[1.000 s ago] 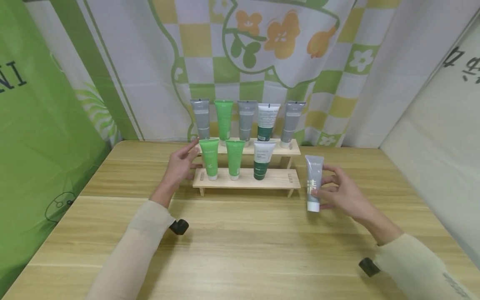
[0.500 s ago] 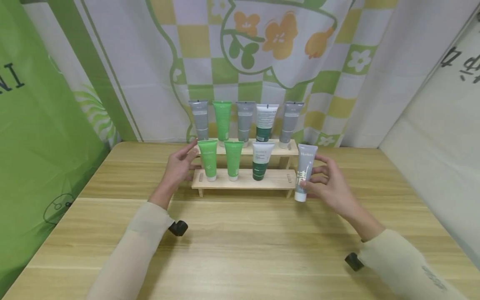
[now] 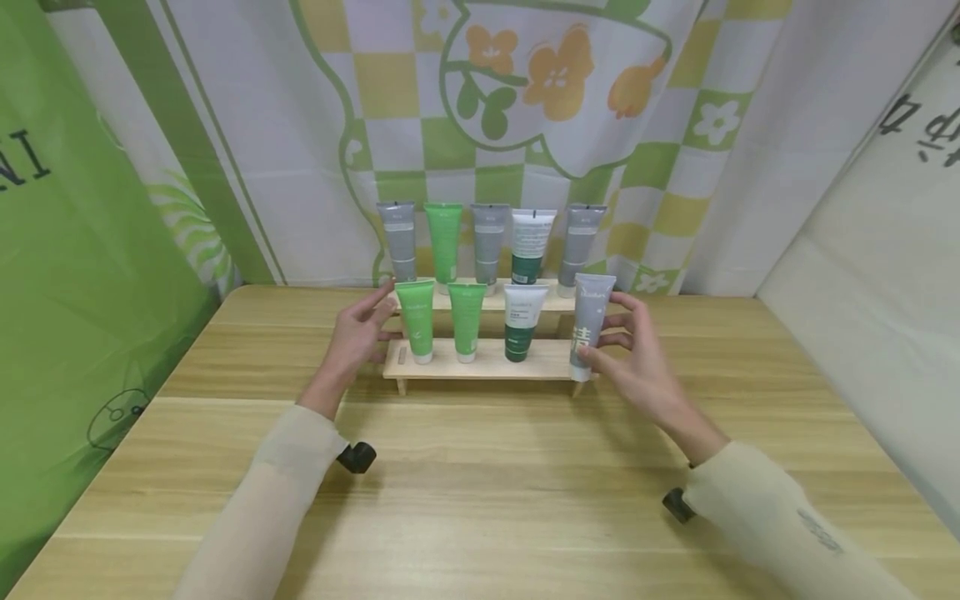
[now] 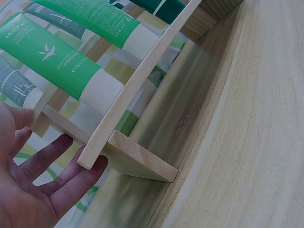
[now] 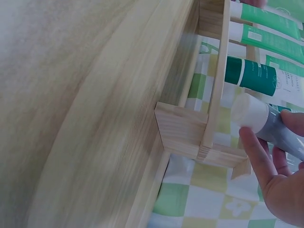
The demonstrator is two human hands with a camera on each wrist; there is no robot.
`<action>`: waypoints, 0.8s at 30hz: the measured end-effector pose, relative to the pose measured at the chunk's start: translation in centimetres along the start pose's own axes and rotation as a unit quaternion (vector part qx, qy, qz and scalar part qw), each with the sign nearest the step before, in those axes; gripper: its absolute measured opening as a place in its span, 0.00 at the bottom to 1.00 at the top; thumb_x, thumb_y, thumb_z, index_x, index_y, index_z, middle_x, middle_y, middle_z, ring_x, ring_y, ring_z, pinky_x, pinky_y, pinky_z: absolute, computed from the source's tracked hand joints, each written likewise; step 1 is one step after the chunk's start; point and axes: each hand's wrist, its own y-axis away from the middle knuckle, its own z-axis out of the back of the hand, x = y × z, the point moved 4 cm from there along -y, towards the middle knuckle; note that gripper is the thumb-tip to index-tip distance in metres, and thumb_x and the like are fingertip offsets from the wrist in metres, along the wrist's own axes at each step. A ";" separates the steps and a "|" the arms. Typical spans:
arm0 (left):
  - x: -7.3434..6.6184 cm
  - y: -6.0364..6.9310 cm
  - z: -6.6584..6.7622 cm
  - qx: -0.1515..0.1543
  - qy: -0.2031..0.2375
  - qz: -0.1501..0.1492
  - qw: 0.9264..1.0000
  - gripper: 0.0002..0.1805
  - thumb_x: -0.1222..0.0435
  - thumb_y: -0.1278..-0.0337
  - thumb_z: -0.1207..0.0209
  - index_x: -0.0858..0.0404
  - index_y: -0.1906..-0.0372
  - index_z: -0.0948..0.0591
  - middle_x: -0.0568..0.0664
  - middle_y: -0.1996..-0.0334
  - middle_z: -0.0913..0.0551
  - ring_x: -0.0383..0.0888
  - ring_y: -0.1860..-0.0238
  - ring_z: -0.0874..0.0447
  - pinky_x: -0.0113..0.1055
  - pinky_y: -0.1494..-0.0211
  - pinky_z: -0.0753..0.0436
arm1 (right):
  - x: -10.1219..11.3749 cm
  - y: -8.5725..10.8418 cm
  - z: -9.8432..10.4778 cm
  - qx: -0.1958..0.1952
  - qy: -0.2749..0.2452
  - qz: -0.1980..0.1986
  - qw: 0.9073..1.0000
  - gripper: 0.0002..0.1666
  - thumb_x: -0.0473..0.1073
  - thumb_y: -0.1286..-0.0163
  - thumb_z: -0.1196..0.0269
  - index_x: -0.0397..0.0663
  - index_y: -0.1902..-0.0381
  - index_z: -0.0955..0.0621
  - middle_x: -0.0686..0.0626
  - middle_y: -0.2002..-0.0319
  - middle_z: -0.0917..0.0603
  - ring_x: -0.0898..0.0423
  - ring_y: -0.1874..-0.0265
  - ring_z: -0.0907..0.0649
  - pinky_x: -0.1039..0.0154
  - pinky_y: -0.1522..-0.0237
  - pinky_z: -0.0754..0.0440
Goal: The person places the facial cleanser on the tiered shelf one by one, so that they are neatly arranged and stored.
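Note:
My right hand (image 3: 641,358) pinches a grey squeeze tube (image 3: 592,312) with a white cap. The tube hangs cap-down, slightly tilted, at the right end of the lower shelf (image 3: 480,367) of a two-tier wooden stand. In the right wrist view its white cap (image 5: 249,112) is apart from the shelf edge. My left hand (image 3: 356,333) touches the stand's left end, its extended fingertips (image 4: 97,164) against the lower shelf. Two green tubes (image 3: 417,321) and a white-and-dark-green tube (image 3: 522,321) stand cap-down on the lower shelf.
Several grey, green and white tubes stand on the upper shelf (image 3: 551,303). The stand rests near the back of a wooden table (image 3: 480,492). Behind hangs a patterned curtain (image 3: 420,92); a green cloth (image 3: 75,275) is at the left.
My right hand has carried the grey tube leftward and up, from beside the stand to the lower shelf's right end. The left hand stays at the stand's left end.

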 end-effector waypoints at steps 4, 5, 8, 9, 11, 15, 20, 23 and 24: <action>-0.1 0.1 -0.1 0.001 0.004 0.003 1.000 0.27 0.47 0.25 0.48 0.38 0.25 0.34 0.57 0.28 0.31 0.60 0.47 0.16 0.36 0.73 0.15 | -0.2 -0.3 -0.4 -0.026 0.016 0.031 0.999 0.49 0.24 0.38 0.31 0.40 0.26 0.45 0.35 0.47 0.24 0.44 0.54 0.18 0.70 0.57 0.17; -0.1 0.1 -0.1 0.003 0.004 0.003 1.000 0.28 0.47 0.25 0.48 0.39 0.25 0.34 0.57 0.28 0.32 0.61 0.47 0.16 0.36 0.73 0.15 | -0.3 -0.4 -0.5 -0.031 0.018 0.038 0.999 0.49 0.24 0.39 0.31 0.40 0.26 0.44 0.36 0.47 0.24 0.44 0.54 0.18 0.69 0.56 0.17; -0.1 0.1 -0.1 0.005 0.006 0.003 1.000 0.28 0.48 0.25 0.48 0.39 0.25 0.35 0.58 0.28 0.32 0.61 0.47 0.16 0.36 0.73 0.16 | -0.5 -0.5 -0.6 -0.045 0.026 0.055 0.997 0.50 0.24 0.40 0.30 0.41 0.27 0.44 0.36 0.47 0.23 0.44 0.52 0.18 0.69 0.53 0.18; -0.1 0.1 -0.1 0.006 0.006 0.003 1.000 0.28 0.48 0.25 0.48 0.39 0.25 0.35 0.58 0.28 0.32 0.61 0.47 0.16 0.36 0.73 0.15 | -0.6 -0.5 -0.7 -0.048 0.024 0.061 0.997 0.50 0.24 0.40 0.30 0.41 0.27 0.44 0.35 0.47 0.23 0.43 0.52 0.18 0.69 0.52 0.18; 0.0 0.0 -0.1 0.006 0.007 0.004 1.000 0.28 0.47 0.25 0.48 0.39 0.25 0.35 0.58 0.28 0.32 0.61 0.46 0.16 0.36 0.72 0.15 | -0.7 -0.6 -0.8 -0.051 0.018 0.068 0.996 0.50 0.24 0.41 0.30 0.41 0.27 0.44 0.35 0.47 0.24 0.42 0.51 0.18 0.69 0.52 0.18; 0.0 0.0 0.0 0.003 0.005 0.003 1.000 0.28 0.47 0.25 0.48 0.39 0.25 0.35 0.58 0.28 0.32 0.60 0.47 0.16 0.36 0.72 0.15 | -0.8 -0.8 -1.0 -0.052 0.001 0.072 0.996 0.50 0.21 0.41 0.31 0.41 0.27 0.44 0.33 0.46 0.25 0.39 0.49 0.20 0.66 0.55 0.15; 0.1 0.0 0.0 0.001 0.004 0.003 1.000 0.28 0.46 0.26 0.48 0.38 0.25 0.35 0.57 0.28 0.31 0.60 0.47 0.16 0.37 0.70 0.15 | -0.9 -1.1 -1.5 -0.054 -0.006 0.073 0.996 0.49 0.20 0.41 0.32 0.40 0.28 0.44 0.33 0.46 0.26 0.39 0.48 0.21 0.60 0.55 0.14; 0.1 0.0 0.0 0.002 0.008 0.003 1.000 0.27 0.47 0.25 0.48 0.38 0.25 0.34 0.59 0.29 0.30 0.61 0.47 0.16 0.42 0.66 0.12 | -1.1 -1.2 -1.7 -0.054 -0.006 0.080 0.995 0.49 0.21 0.40 0.32 0.41 0.28 0.44 0.33 0.45 0.27 0.40 0.48 0.21 0.61 0.55 0.14; 0.1 0.0 -0.1 0.002 0.010 0.002 1.000 0.27 0.47 0.25 0.48 0.38 0.25 0.34 0.60 0.30 0.30 0.62 0.46 0.16 0.44 0.65 0.12 | -0.8 -1.1 -1.8 -0.055 -0.006 0.082 0.995 0.49 0.21 0.40 0.32 0.40 0.28 0.44 0.33 0.45 0.27 0.40 0.48 0.21 0.61 0.55 0.14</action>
